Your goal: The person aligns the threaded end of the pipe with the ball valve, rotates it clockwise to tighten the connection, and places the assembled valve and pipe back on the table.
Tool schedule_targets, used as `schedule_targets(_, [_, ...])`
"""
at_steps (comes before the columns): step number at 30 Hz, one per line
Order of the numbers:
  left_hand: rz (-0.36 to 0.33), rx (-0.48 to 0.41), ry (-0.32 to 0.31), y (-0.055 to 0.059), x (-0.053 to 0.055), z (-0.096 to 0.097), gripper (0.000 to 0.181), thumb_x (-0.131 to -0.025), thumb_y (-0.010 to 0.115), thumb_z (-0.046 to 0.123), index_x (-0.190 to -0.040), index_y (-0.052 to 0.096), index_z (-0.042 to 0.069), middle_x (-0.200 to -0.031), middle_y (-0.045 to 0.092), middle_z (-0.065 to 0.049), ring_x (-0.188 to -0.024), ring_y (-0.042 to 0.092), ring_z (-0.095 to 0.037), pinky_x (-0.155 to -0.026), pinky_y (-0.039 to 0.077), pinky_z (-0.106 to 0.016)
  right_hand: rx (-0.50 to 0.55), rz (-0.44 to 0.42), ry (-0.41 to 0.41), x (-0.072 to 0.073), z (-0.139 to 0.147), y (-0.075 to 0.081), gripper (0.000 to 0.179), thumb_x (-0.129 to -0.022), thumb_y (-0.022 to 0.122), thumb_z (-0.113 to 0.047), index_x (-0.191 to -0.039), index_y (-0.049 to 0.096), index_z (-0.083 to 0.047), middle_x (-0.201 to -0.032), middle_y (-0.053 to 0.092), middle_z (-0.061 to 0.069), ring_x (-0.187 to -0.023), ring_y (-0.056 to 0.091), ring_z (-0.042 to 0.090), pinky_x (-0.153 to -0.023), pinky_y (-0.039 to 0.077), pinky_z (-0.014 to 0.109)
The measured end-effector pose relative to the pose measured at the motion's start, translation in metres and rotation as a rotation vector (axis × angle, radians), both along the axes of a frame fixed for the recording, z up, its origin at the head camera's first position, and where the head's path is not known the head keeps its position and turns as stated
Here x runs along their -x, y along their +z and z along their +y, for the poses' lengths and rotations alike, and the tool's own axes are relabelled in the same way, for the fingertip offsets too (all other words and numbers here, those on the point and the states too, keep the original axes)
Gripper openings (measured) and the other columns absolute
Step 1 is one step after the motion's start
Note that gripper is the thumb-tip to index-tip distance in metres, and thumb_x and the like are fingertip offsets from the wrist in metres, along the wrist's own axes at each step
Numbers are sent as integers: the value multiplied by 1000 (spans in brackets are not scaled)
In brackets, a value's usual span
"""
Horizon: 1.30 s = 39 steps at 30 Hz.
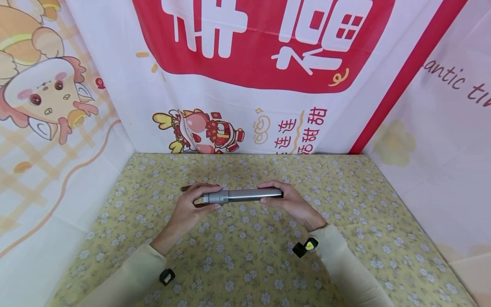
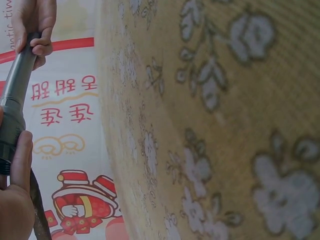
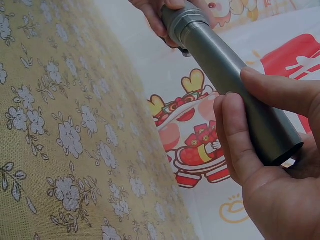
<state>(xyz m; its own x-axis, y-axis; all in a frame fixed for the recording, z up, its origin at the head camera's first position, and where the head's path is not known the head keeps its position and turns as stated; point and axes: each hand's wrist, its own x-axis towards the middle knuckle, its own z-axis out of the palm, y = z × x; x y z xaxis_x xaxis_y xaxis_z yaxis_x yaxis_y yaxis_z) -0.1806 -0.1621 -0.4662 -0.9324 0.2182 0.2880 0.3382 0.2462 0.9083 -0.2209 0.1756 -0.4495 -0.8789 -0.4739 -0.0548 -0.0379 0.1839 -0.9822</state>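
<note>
A grey metal tube (image 1: 245, 195) is held level between both hands over the table. Thumb and fingers of my left hand (image 1: 193, 202) grip its left end, a wider ringed collar (image 1: 220, 197) with a narrower tip. The right hand (image 1: 285, 198) pinches the plain end between thumb and fingers. In the right wrist view that end of the tube (image 3: 235, 85) is a round, open mouth. A thin dark brown piece (image 1: 186, 188) sticks out behind the left hand; in the left wrist view a dark strip (image 2: 39, 210) runs below the fingers. Most of it is hidden, and I cannot tell its kind.
A yellow cloth with white flowers (image 1: 245, 256) covers the table. Printed white hangings stand as a back wall (image 1: 215, 94), a left wall (image 1: 65, 170) and a right wall (image 1: 422, 170). Black camera mounts (image 1: 167, 277) sit on both sleeves.
</note>
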Motion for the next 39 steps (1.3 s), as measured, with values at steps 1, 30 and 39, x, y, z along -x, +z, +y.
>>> schedule_targets(1, [-4, -2, -1, 0, 0, 0, 46, -94, 86, 7, -138, 75, 11, -145, 60, -14, -126, 62, -37, -100, 66, -35, 2, 9, 1, 0, 0, 0, 46, -100, 83, -27, -143, 68, -18, -143, 64, 12, -116, 67, 28, -103, 59, 50])
schedule_targets(30, [-24, -21, -12, 1, -2, -1, 47, -95, 86, 8, -140, 74, 15, -148, 57, -11, -131, 60, -37, -101, 65, -32, 39, 75, 26, -2, 0, 0, 42, -100, 82, -20, -140, 68, -18, -134, 69, 13, -115, 69, 29, -95, 62, 37])
schedule_targets(39, [-14, -13, -6, -1, -1, -1, 47, -94, 86, 6, -139, 75, 13, -147, 58, -12, -129, 61, -34, -101, 65, -33, 45, 70, 39, -2, 0, 0, 43, -102, 81, -20, -143, 67, -14, -138, 67, 13, -117, 68, 34, -100, 62, 48])
